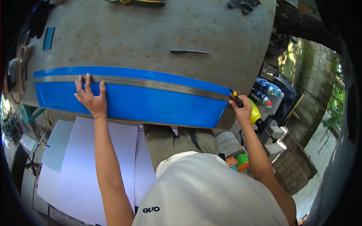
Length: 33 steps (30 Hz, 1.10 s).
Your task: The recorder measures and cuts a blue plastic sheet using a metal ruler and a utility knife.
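A long blue sheet (158, 107) lies along the near edge of the worktable. Across its length runs a metal ruler (151, 83), close to the sheet's far edge. My left hand (91, 98) presses on the ruler's left part, its fingers spread. At the sheet's right end my right hand (242, 110) is closed round a black and yellow utility knife (236, 98). The knife's tip is by the ruler's right end and the sheet's far right corner; whether the blade touches the sheet I cannot tell.
On the metal worktable (124, 45) lie a slim pen-like tool (190, 51), a small blue strip (48, 38), yellow-handled pliers (147, 2) and dark gloves (244, 5). Spray cans (267, 87) stand right of the table. White sheets (102, 162) lie below its near left edge.
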{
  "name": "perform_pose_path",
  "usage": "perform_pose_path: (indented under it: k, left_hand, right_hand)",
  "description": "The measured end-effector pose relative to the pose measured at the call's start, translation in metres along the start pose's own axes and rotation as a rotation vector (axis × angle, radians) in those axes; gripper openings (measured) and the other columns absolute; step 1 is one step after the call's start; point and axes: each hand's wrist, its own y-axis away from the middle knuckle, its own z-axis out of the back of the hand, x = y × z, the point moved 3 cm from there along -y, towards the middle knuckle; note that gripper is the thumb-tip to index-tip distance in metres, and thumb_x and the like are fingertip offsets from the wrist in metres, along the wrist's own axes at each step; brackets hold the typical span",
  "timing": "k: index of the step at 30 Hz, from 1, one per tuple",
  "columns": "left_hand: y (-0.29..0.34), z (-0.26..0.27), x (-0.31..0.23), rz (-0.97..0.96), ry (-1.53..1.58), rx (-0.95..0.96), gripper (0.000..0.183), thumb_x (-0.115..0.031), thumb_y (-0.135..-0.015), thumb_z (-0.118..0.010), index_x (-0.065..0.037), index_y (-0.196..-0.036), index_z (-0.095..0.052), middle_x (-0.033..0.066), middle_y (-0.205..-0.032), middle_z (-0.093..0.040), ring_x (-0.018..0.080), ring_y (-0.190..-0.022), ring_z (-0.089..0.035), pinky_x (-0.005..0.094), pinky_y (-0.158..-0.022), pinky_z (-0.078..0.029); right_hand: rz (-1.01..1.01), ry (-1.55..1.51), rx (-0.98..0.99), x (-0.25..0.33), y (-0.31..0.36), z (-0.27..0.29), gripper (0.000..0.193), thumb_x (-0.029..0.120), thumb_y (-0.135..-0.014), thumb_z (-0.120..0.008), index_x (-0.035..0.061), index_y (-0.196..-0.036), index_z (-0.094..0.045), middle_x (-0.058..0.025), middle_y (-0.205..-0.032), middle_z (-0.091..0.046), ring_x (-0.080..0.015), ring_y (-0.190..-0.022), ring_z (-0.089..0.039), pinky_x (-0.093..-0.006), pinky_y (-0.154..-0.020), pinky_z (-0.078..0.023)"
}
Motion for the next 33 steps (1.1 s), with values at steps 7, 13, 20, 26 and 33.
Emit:
perform_pose_path:
  k: [7,13,20,26,33]
  left_hand:
    - [0.002,-0.010,-0.002,-0.016,0.018,-0.006,0.063,-0.050,-0.092,-0.076,-0.020,-0.146,-0.065,0.0064,-0.162,-0.047,0.0363,-0.153,-0.040,0.0734,-0.121,-0.020]
    - [0.003,-0.011,-0.003,-0.017,0.022,0.001,0.063,-0.051,-0.093,-0.076,-0.020,-0.147,-0.064,0.0061,-0.162,-0.046,0.0362,-0.153,-0.040,0.0745,-0.120,-0.021]
    - [0.000,-0.005,0.003,-0.017,-0.012,-0.015,0.064,-0.050,-0.091,-0.077,-0.019,-0.146,-0.064,0.0074,-0.162,-0.047,0.0372,-0.153,-0.039,0.0742,-0.120,-0.020]
    - [0.004,-0.008,-0.014,0.033,0.013,0.037,0.071,-0.053,-0.086,-0.080,-0.021,-0.147,-0.062,0.0113,-0.161,-0.045,0.0407,-0.155,-0.034,0.0736,-0.121,-0.020]
    - [0.002,-0.002,-0.021,0.092,-0.006,0.055,0.068,-0.058,-0.089,-0.075,-0.022,-0.144,-0.062,0.0100,-0.160,-0.043,0.0377,-0.156,-0.033,0.0711,-0.125,-0.015]
  right_hand:
    - [-0.040,0.009,0.008,0.011,-0.002,0.012,0.025,0.011,-0.083,-0.089,0.0004,-0.099,-0.073,-0.0088,-0.093,-0.071,-0.0224,-0.083,-0.067,-0.0328,-0.076,-0.053]
    - [-0.037,-0.010,0.005,0.004,0.001,0.012,0.025,0.010,-0.083,-0.089,0.0002,-0.100,-0.074,-0.0093,-0.094,-0.071,-0.0237,-0.084,-0.067,-0.0335,-0.076,-0.053]
    - [-0.038,-0.025,0.012,0.012,-0.002,0.005,0.024,0.010,-0.082,-0.089,0.0004,-0.098,-0.073,-0.0097,-0.094,-0.071,-0.0258,-0.085,-0.068,-0.0348,-0.077,-0.053]
    - [0.018,-0.016,-0.020,-0.006,0.001,0.008,0.029,0.013,-0.085,-0.088,-0.0002,-0.093,-0.063,-0.0075,-0.088,-0.061,-0.0217,-0.081,-0.057,-0.0320,-0.077,-0.048]
    - [0.002,-0.038,0.030,-0.010,0.001,0.008,0.028,0.013,-0.090,-0.085,-0.0012,-0.095,-0.061,-0.0061,-0.092,-0.058,-0.0203,-0.087,-0.056,-0.0310,-0.083,-0.046]
